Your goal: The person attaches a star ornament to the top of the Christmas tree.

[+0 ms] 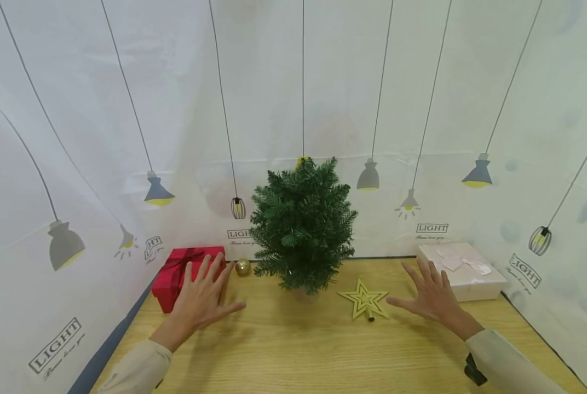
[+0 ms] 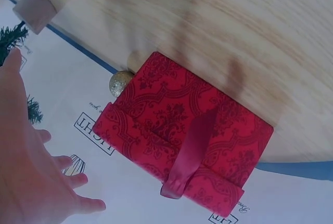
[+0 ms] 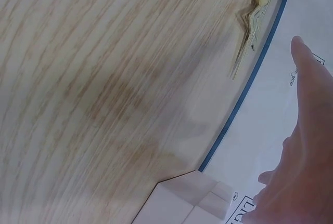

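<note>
Both hands are hovering over a wooden table [image 1: 283,355] with their fingers spread wide. A small green tree [image 1: 303,224] is standing upright between them, toward the far edge, its thick base [image 1: 305,295] resting on the wood; it is sitting to the right of the left hand [image 1: 200,298] and to the left of the right hand [image 1: 431,298], well apart from both. On the left, a red box [image 1: 172,276] is lying beyond and partly behind the left hand, and the left wrist view is showing a dark red ribbon [image 2: 195,143] across it. A gold ball [image 1: 243,267] is resting just beside that box, between it and the tree. On the right, a gold star [image 1: 364,299] is lying near the tree's right side, its short tube [image 1: 370,316] pointing to the near side, and the right thumb is reaching close to it from the right. A pale pink box [image 1: 463,276] is sitting at the far right, partly behind the right hand's fingers.
</note>
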A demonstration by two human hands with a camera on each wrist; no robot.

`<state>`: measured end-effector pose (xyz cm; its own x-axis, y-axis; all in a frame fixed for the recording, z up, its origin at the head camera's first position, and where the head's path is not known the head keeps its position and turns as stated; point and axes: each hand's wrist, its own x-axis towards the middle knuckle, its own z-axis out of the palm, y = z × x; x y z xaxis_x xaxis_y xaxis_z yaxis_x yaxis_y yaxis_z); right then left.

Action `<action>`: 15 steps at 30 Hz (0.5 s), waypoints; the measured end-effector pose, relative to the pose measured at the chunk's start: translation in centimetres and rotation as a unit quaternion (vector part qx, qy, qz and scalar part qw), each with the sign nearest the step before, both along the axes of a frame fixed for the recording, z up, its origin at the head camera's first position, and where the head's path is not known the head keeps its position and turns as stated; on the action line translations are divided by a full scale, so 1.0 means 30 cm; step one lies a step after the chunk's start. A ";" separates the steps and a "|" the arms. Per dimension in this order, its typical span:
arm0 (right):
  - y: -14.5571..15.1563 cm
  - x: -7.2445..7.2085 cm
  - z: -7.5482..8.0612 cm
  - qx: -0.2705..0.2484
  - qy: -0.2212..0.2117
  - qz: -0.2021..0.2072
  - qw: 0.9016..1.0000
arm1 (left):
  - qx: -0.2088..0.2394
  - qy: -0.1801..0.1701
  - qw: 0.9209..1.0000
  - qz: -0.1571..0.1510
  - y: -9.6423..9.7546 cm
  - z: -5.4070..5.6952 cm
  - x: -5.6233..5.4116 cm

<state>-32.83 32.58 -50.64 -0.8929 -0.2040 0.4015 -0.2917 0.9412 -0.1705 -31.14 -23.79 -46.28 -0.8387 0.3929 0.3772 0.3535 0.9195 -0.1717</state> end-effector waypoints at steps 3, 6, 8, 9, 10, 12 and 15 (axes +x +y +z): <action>-0.003 -0.001 0.002 0.002 0.002 -0.001 1.000 | -0.001 -0.002 1.000 0.002 -0.005 0.013 -0.003; -0.007 0.001 0.006 0.012 -0.005 -0.005 1.000 | -0.003 0.000 1.000 0.001 -0.008 0.026 -0.006; -0.011 0.006 0.010 0.019 -0.007 -0.006 1.000 | -0.006 0.004 1.000 0.001 -0.009 0.036 -0.010; -0.010 0.007 0.009 0.022 -0.009 -0.006 1.000 | -0.006 0.005 1.000 0.001 -0.010 0.042 -0.011; -0.012 0.009 0.009 0.023 -0.011 -0.005 1.000 | -0.006 0.006 1.000 0.000 -0.010 0.047 -0.012; -0.012 0.013 0.004 0.021 -0.009 -0.002 1.000 | -0.003 0.005 1.000 0.000 -0.010 0.059 -0.015; -0.014 0.018 -0.007 0.011 -0.005 0.005 1.000 | -0.001 0.003 1.000 0.002 -0.011 0.079 -0.018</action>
